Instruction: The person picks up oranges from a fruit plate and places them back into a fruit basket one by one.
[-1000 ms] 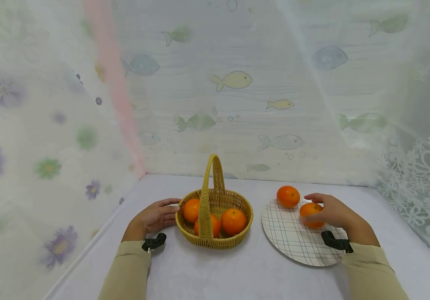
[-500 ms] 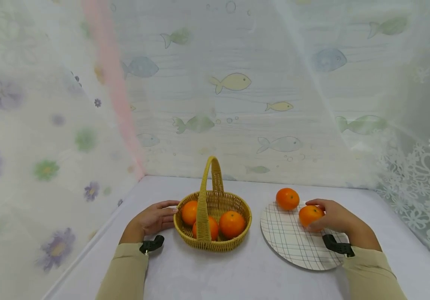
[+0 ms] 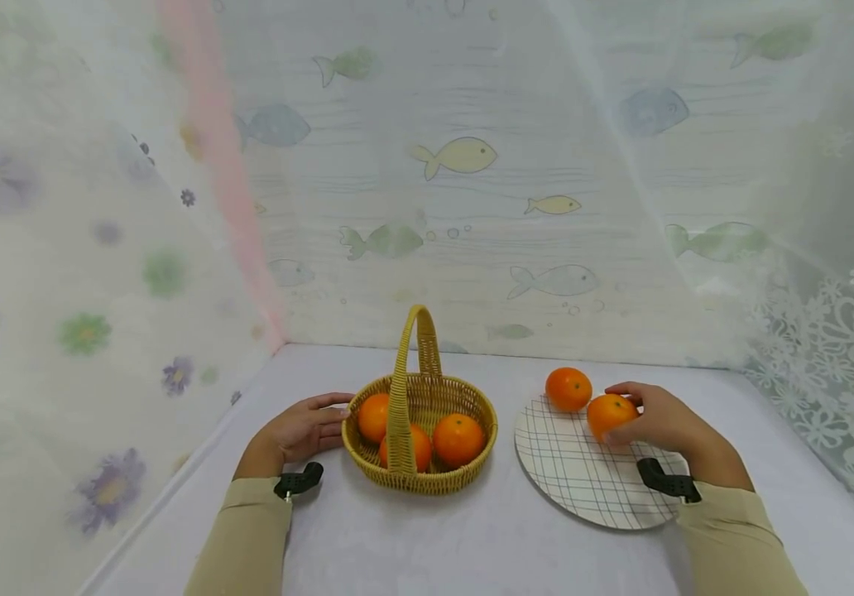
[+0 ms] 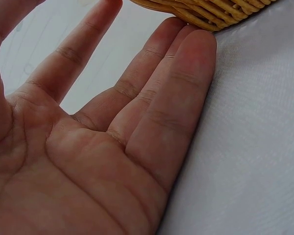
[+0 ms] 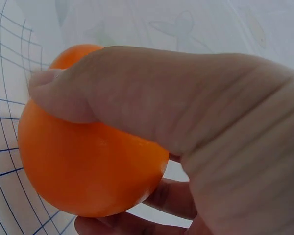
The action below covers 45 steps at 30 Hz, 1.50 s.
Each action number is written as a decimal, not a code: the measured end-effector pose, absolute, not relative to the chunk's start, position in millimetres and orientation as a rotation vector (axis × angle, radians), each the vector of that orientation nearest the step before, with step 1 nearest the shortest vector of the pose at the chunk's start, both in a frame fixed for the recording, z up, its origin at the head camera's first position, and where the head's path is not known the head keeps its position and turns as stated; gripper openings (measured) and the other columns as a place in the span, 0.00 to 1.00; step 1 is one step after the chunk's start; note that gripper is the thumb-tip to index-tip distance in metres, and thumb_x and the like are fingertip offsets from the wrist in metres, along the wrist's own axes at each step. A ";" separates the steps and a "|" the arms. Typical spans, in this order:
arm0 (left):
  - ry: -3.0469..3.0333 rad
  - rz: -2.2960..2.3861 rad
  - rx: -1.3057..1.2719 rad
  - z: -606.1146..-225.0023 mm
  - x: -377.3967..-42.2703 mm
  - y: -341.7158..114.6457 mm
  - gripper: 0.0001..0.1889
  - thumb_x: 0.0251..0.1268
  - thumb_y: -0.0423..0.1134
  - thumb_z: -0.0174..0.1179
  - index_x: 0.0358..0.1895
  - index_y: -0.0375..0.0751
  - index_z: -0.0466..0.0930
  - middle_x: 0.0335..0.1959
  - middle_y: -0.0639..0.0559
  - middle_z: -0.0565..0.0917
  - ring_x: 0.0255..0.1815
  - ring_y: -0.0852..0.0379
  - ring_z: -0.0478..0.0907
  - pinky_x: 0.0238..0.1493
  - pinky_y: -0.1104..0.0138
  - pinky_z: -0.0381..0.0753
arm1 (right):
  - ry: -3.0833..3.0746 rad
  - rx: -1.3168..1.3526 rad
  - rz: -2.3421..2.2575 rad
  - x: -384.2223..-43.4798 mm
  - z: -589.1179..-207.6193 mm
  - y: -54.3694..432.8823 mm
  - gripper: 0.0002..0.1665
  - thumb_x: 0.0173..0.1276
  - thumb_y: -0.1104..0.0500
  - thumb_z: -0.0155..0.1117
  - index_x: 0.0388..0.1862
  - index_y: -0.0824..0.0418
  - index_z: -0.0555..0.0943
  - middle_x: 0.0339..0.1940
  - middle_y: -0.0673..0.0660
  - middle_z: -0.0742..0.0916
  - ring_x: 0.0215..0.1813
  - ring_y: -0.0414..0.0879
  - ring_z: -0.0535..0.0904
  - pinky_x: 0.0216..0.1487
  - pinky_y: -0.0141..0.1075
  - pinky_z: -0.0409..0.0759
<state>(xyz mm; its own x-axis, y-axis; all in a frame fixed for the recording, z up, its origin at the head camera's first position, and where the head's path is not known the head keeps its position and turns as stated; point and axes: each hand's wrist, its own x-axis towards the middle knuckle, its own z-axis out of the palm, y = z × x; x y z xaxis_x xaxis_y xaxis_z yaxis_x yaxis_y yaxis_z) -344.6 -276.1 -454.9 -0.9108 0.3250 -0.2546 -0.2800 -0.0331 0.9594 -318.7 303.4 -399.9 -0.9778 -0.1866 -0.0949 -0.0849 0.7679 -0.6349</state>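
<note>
A yellow wicker basket (image 3: pixel 438 482) with a tall arched handle holds an orange (image 3: pixel 374 416) on its left, another orange (image 3: pixel 419 448) partly behind the handle and a third orange (image 3: pixel 459 439) on its right. My left hand (image 3: pixel 308 430) touches the basket's left side with nearly straight fingers (image 4: pixel 166 117); its palm holds nothing. Over a round white plate (image 3: pixel 583 492) with a checked line pattern, my right hand (image 3: pixel 665 422) grips an orange (image 3: pixel 608 412) between thumb (image 5: pixel 73 95) and fingers. Whether this orange still touches the plate, I cannot tell. One more orange (image 3: pixel 568 389) sits at the plate's far edge.
Everything stands on a white cloth-covered table (image 3: pixel 472 546). A sheer curtain with printed fish (image 3: pixel 464 156) hangs behind it. Flower-printed fabric (image 3: pixel 110 492) borders the left side, and white lace (image 3: pixel 844 397) the right.
The right hand's fingers have closed round the orange, which has moved slightly up and left towards the far orange. The left hand stays at the basket. The head view has shifted a little.
</note>
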 end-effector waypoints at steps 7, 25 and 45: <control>1.834 1.993 0.061 -457.6 -342.9 -277.8 0.30 0.75 0.38 0.64 0.76 0.38 0.67 0.55 0.49 0.87 0.51 0.52 0.87 0.57 0.58 0.87 | 2.830 -0.225 -0.994 -319.5 -401.4 302.9 0.56 0.53 0.42 0.84 0.74 0.65 0.70 0.65 0.71 0.80 0.57 0.59 0.79 0.56 0.56 0.82; 1.853 1.967 0.091 -452.9 -352.5 -275.0 0.31 0.76 0.39 0.62 0.77 0.37 0.64 0.56 0.51 0.86 0.53 0.53 0.87 0.58 0.59 0.86 | 2.855 -0.237 -1.059 -320.7 -390.4 299.6 0.49 0.57 0.40 0.81 0.71 0.62 0.73 0.67 0.67 0.79 0.56 0.56 0.80 0.53 0.47 0.85; 1.846 1.973 0.080 -452.2 -343.8 -277.8 0.32 0.76 0.39 0.63 0.78 0.37 0.62 0.56 0.50 0.86 0.53 0.52 0.87 0.59 0.57 0.86 | 2.880 -0.346 -1.065 -318.2 -385.6 272.8 0.48 0.55 0.41 0.82 0.70 0.60 0.76 0.66 0.63 0.81 0.62 0.59 0.79 0.56 0.51 0.84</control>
